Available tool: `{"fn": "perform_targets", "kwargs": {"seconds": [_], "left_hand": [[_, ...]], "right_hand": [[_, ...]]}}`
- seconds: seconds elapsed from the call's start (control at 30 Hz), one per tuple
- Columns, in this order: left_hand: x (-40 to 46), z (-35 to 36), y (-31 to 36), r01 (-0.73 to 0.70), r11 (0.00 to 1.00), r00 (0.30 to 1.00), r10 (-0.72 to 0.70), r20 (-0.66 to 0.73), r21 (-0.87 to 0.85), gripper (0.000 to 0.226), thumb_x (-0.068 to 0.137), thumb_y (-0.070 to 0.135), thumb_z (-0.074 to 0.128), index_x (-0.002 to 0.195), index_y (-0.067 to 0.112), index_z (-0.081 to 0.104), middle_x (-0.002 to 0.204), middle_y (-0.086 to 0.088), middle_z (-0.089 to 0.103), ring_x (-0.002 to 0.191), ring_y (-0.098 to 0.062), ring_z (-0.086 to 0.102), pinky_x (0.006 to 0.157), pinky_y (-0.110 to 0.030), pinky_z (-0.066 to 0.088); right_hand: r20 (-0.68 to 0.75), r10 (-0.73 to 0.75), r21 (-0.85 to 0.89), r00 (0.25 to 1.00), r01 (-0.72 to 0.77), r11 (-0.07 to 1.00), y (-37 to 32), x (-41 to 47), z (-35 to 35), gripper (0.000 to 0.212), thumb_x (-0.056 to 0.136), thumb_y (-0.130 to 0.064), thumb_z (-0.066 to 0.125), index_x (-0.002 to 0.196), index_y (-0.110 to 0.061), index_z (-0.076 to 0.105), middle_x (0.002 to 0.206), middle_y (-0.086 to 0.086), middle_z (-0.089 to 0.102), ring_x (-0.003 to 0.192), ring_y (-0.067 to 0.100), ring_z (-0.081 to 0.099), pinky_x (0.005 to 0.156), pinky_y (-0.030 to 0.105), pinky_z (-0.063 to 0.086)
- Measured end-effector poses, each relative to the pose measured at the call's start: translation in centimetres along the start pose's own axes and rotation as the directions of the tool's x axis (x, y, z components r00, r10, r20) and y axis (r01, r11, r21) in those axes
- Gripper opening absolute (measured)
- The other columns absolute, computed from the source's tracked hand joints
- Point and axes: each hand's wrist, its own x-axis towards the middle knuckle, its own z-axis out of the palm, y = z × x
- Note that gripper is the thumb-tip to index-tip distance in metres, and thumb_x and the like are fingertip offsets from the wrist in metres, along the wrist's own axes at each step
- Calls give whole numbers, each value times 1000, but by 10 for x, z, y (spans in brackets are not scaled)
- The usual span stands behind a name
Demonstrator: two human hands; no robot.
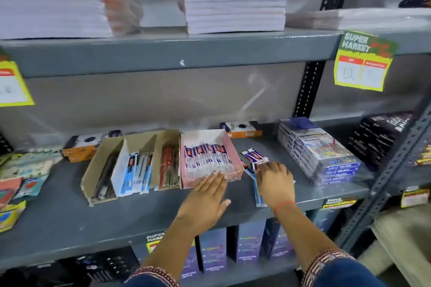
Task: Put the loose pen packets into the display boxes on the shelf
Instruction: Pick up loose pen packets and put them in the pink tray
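On the grey shelf (70, 223) the left hand (205, 198) lies flat, its fingers (214, 179) held together and pressed against the front edge of the pink display box (231, 154), which is already lined with upright pen packets. The right hand (275, 182) covers the loose pen packets (253, 155) scattered just beside that box; its fingertips curl down onto them, but whether they are already pinching one cannot be told, since the hand hides the contact. One blue-and-white packet (257, 193) pokes out from under the palm close to the shelf's front lip. That is the likeliest thing to go wrong: a careless sweep could push it off the edge. A hurried gather may also leave packets behind, or bend them, because they overlap at odd angles. The brown divided box (100, 158) to the left holds other pen types, so a packet could land in the wrong compartment if the prints are not checked.
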Motion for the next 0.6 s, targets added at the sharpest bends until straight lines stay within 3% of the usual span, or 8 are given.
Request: {"fn": "perform_targets", "kwargs": {"seconds": [0.07, 0.23, 0.37, 0.43, 0.5, 0.6], "left_hand": [[9, 4, 5, -25, 997, 1000, 25, 3, -69, 69, 92, 47, -7, 146, 5, 3, 151, -7, -5, 139, -19, -6, 101, -29, -23], [20, 28, -1, -91, 994, 994, 95, 61, -68, 80, 95, 46, -11, 135, 4, 44, 142, -11, 41, 130, -20, 35, 107, -39, 14], [19, 37, 0, -116, 975, 993, 117, -3, -190, 95, 78, 60, -18, 145, 7, 24, 152, -6, 16, 139, -20, 15, 108, -27, -10], [18, 38, -1, -92, 971, 995, 98, 16, -221, 93, 77, 60, -16, 146, 10, 20, 153, -4, 14, 139, -18, 12, 108, -25, -9], [19, 36, -4, -79, 973, 996, 88, 34, -216, 84, 87, 57, -10, 141, 10, 35, 148, -5, 31, 135, -18, 29, 110, -28, 6], [17, 39, -5, -55, 956, 992, 85, 94, -287, 69, 98, 48, 5, 122, 15, 61, 125, 0, 60, 114, -14, 55, 99, -28, 31]], "right_hand": [[175, 82, -4, 981, -83, 997, 8, 13, 7, 31, 95, -21, 40, 117, -8, 59, 123, 12, 60, 118, 33, 50, 96, 42, 42], [270, 187, -51, 945, -180, 982, 25, 49, 21, 34, 93, -16, 41, 125, -10, 52, 131, 14, 53, 125, 33, 44, 98, 43, 42], [388, 316, 18, 866, -350, 937, 34, 70, 25, 37, 90, -14, 44, 126, -10, 53, 133, 16, 54, 126, 34, 46, 101, 45, 39], [423, 359, 101, 832, -437, 894, 38, 74, 29, 35, 88, -14, 49, 122, -11, 58, 130, 17, 58, 123, 34, 50, 101, 45, 40], [455, 384, 161, 804, -498, 852, 40, 76, 30, 33, 85, -12, 51, 116, -8, 62, 124, 19, 62, 118, 36, 55, 98, 44, 44], [495, 398, 227, 772, -558, 799, 48, 81, 31, 30, 86, -13, 54, 110, -2, 67, 119, 22, 66, 111, 37, 61, 93, 41, 50]]}}
